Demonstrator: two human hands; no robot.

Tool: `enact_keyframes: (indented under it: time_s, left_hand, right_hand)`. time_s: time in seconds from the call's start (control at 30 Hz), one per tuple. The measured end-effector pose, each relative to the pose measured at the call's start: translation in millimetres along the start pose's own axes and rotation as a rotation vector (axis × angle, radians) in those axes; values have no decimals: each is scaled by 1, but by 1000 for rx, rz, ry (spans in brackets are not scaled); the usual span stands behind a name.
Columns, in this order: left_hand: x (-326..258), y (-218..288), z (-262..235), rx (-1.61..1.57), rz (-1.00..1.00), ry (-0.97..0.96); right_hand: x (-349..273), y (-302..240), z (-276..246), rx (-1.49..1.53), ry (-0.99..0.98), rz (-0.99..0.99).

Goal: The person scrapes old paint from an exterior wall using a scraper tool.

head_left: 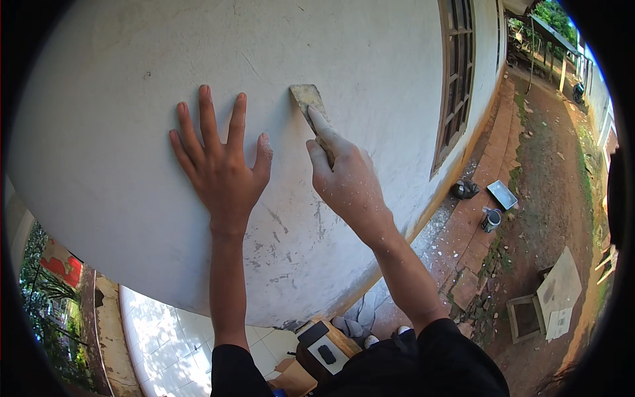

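A white painted wall [119, 145] fills the middle and upper left, with grey scraped patches [281, 245] low down between my forearms. My left hand [228, 165] is laid on it, fingers spread, holding nothing. To its right, my right hand [347, 175] grips a putty knife [307, 98] with the index finger stretched along the blade. The broad blade, smeared with pale residue, points up and left at the wall; whether its edge touches the surface I cannot tell. The handle is mostly hidden in my fist. White dust specks my right hand and my left thumb.
A barred window [456, 79] is set in the wall at right. Along the walkway lie a black bag [465, 190], a paint tray [502, 194] and a can [491, 220]. A wooden frame [526, 317] leans with boards lower right. Near my feet is a small table [340, 344].
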State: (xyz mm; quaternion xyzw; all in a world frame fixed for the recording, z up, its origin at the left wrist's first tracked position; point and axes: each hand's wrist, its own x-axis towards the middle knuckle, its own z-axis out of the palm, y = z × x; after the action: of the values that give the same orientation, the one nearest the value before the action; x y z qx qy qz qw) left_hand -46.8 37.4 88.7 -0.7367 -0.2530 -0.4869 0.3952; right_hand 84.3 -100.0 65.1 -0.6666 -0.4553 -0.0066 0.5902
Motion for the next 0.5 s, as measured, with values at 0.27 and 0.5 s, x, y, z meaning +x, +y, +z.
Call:
enact_keyframes:
  time_s: [0.27, 0.5]
  left_hand:
    - [-1, -2, -1, -17, -5, 12]
    - [1, -3, -3, -38, -6, 13]
  right_hand:
    - [-5, -1, 0, 77, -14, 65]
    - [31, -16, -21, 121, 62, 28]
